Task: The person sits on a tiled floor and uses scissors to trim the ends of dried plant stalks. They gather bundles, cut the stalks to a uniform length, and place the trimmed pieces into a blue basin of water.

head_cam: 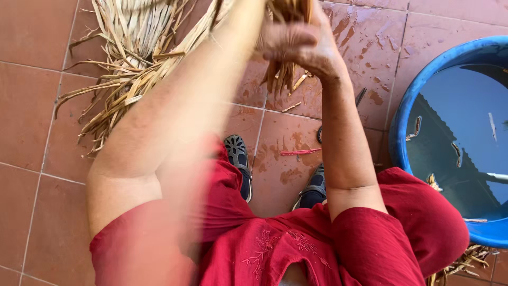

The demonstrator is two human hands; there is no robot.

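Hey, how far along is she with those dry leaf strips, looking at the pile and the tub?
Done: hard to tell; the tiles are wet and a few strip bits float in the blue tub, so some wetting has likely happened. In hand: the right hand grips a bundle of strips; the left hand is out of frame. Left: a big loose pile lies on the floor.

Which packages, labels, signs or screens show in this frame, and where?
None in view. Only dried straw strips on the wet red floor tiles, a round blue water tub at the right, and the person's right hand gripping a bunch of strips.
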